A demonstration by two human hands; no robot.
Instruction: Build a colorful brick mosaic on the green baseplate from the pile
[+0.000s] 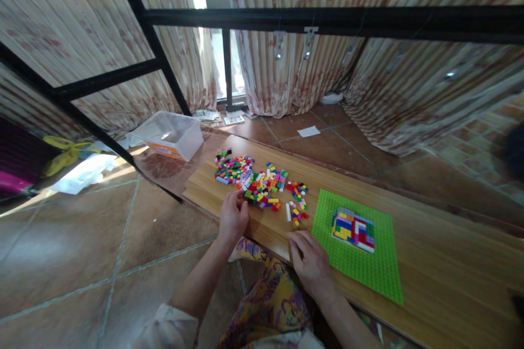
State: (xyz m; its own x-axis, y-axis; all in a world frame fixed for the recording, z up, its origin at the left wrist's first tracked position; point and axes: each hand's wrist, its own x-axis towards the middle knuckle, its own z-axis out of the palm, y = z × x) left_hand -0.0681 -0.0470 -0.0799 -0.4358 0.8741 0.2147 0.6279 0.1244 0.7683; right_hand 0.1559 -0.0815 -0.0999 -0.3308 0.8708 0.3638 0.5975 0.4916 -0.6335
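A heap of small coloured bricks (pixel 257 180) lies on a low wooden board (pixel 442 240). My left hand (pixel 232 215) rests at the near edge of the heap, fingers curled and touching the nearest bricks; whether it holds one is hidden. My right hand (pixel 309 259) lies on the board's front edge, fingers curled loosely, just left of a green baseplate (pixel 360 267). A flat patch of joined coloured bricks (pixel 353 228) sits on the baseplate. A lone white brick (pixel 288 211) lies between heap and plate.
A clear plastic tub (pixel 172 135) stands on the floor behind the board's left end. Black metal bars (pixel 327 17) cross overhead and slant down at the left. Curtains hang behind, papers (pixel 309 131) lie on the tiled floor, and yellow and white items (pixel 77 166) sit far left.
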